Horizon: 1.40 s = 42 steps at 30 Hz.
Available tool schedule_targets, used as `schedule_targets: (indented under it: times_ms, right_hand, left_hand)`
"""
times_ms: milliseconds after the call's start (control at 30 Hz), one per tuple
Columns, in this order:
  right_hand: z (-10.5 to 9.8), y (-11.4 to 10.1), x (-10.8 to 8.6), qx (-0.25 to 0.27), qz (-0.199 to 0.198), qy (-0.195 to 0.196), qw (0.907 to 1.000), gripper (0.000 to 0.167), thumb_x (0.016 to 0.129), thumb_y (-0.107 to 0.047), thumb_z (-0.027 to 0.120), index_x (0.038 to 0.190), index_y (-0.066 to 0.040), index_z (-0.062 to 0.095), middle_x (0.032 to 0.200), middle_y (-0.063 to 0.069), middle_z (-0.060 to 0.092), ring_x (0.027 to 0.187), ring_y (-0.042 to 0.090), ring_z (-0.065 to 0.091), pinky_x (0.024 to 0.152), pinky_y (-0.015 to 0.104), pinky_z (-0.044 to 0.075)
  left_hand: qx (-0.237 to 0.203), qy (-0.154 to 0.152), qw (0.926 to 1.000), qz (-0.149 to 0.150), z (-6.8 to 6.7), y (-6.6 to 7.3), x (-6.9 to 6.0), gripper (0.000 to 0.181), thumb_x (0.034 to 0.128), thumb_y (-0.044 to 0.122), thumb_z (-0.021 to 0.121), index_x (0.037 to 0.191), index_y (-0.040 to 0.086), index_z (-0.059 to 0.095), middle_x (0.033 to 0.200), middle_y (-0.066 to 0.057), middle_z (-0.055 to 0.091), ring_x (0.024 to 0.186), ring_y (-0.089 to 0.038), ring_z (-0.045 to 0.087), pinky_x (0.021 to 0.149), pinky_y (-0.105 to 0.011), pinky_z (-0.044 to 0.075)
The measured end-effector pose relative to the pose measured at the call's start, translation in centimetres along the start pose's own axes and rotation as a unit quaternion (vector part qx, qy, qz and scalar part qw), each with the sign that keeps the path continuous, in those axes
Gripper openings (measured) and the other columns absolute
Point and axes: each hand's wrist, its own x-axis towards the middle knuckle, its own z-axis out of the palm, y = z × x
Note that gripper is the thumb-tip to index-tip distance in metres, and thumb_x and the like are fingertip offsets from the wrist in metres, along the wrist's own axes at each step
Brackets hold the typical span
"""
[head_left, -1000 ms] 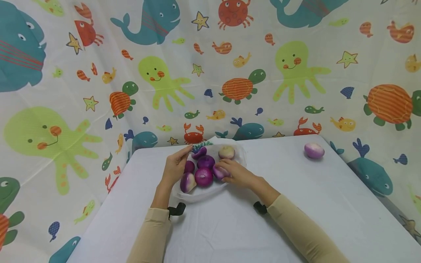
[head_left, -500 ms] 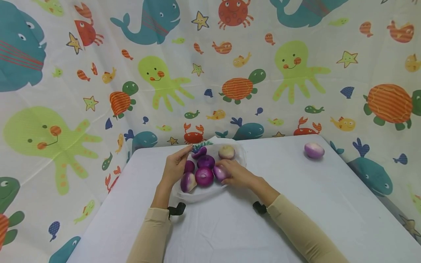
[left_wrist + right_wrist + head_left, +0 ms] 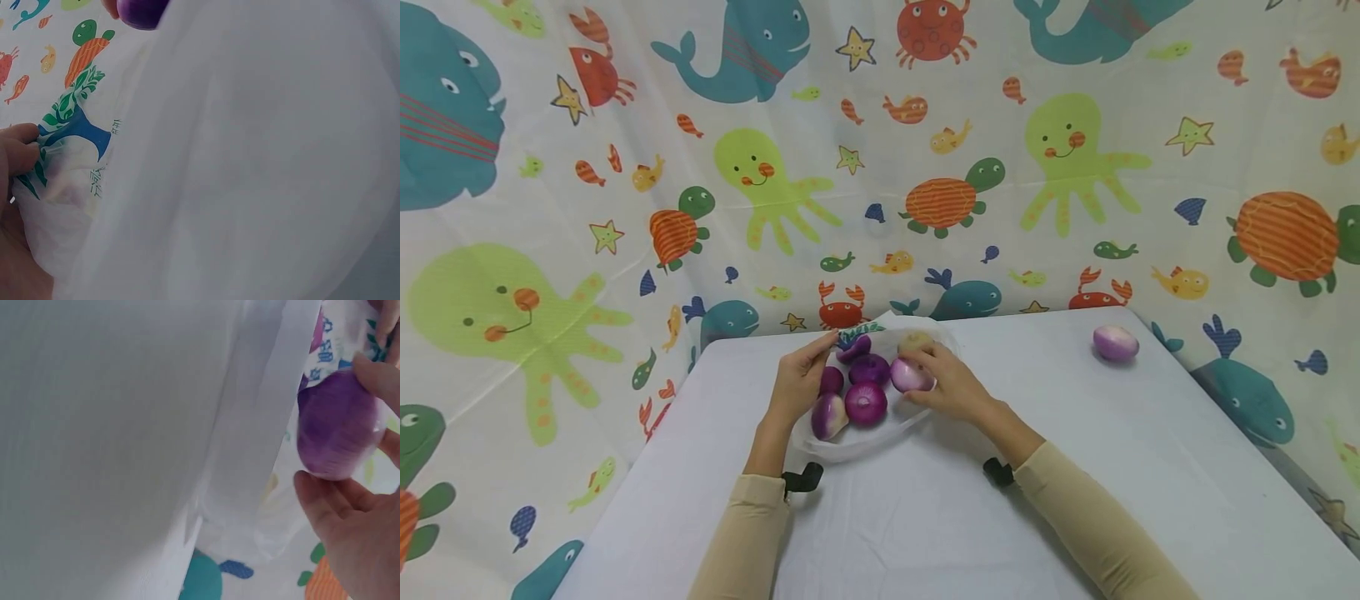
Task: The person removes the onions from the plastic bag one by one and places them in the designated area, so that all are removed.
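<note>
A white plastic bag (image 3: 842, 454) with a printed green and blue tree lies with its mouth open at the far middle of the table. Several purple onions (image 3: 866, 404) are inside it. My left hand (image 3: 797, 379) grips the bag's left edge; in the left wrist view its fingers (image 3: 22, 147) pinch the film beside the tree print. My right hand (image 3: 951, 383) holds a pale purple onion (image 3: 912, 376) between thumb and fingers over the bag's right side. The right wrist view shows the same onion (image 3: 340, 425) close up. A whitish onion (image 3: 917, 340) behind it is partly covered by my fingers.
One more purple onion (image 3: 1116, 343) lies alone near the table's far right corner. A white cloth covers the table (image 3: 880, 533). Behind it hangs a curtain (image 3: 880, 208) printed with sea animals.
My right hand has lifted its onion a little, away from the others, and moved it slightly back and right. The left hand has stayed at the bag's edge.
</note>
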Motion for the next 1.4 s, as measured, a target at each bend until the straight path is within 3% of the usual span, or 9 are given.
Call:
schedule_targets:
  times_ms: [333, 733, 1000, 1400]
  right_hand:
    - [-1.7, 1.4, -0.3, -0.01, 0.004, 0.065, 0.9978, 0.07, 0.086, -0.034, 0.087, 0.148, -0.02, 0.06, 0.137, 0.015, 0.053, 0.122, 0.031, 0.053, 0.102, 0.048, 0.057]
    - [-3.4, 2.7, -0.5, -0.029, -0.009, 0.134, 0.9906, 0.066, 0.087, -0.027, 0.087, 0.146, -0.018, 0.061, 0.136, 0.023, 0.051, 0.121, 0.037, 0.05, 0.085, 0.045, 0.061]
    - [-4.2, 3.5, -0.5, -0.037, 0.018, 0.154, 0.9872, 0.065, 0.086, -0.026, 0.087, 0.145, -0.017, 0.061, 0.138, 0.023, 0.052, 0.129, 0.04, 0.048, 0.101, 0.057, 0.057]
    - [-5.5, 6.1, -1.0, -0.021, 0.106, 0.163, 0.9807, 0.067, 0.091, -0.024, 0.082, 0.151, -0.016, 0.054, 0.15, 0.023, 0.047, 0.14, 0.043, 0.043, 0.115, 0.065, 0.046]
  left_hand:
    - [-0.011, -0.008, 0.9999, 0.002, -0.2, 0.2, -0.1, 0.037, 0.1041, -0.005, 0.054, 0.136, 0.006, 0.068, 0.141, -0.011, 0.067, 0.136, -0.03, 0.061, 0.11, -0.015, 0.046]
    - [-0.013, -0.003, 0.9999, -0.003, -0.1, 0.3, -0.1, 0.035, 0.1036, -0.005, 0.055, 0.135, 0.0, 0.068, 0.14, -0.016, 0.067, 0.134, -0.034, 0.061, 0.109, -0.017, 0.047]
    - [-0.007, -0.008, 0.9999, -0.011, -0.3, 0.1, 0.0, 0.036, 0.1044, -0.004, 0.054, 0.137, 0.004, 0.067, 0.142, -0.012, 0.067, 0.137, -0.029, 0.06, 0.11, -0.017, 0.047]
    - [-0.014, -0.012, 0.9997, -0.014, -0.3, 0.1, -0.1, 0.037, 0.1048, -0.004, 0.054, 0.138, 0.004, 0.067, 0.143, -0.012, 0.066, 0.137, -0.028, 0.06, 0.11, -0.016, 0.047]
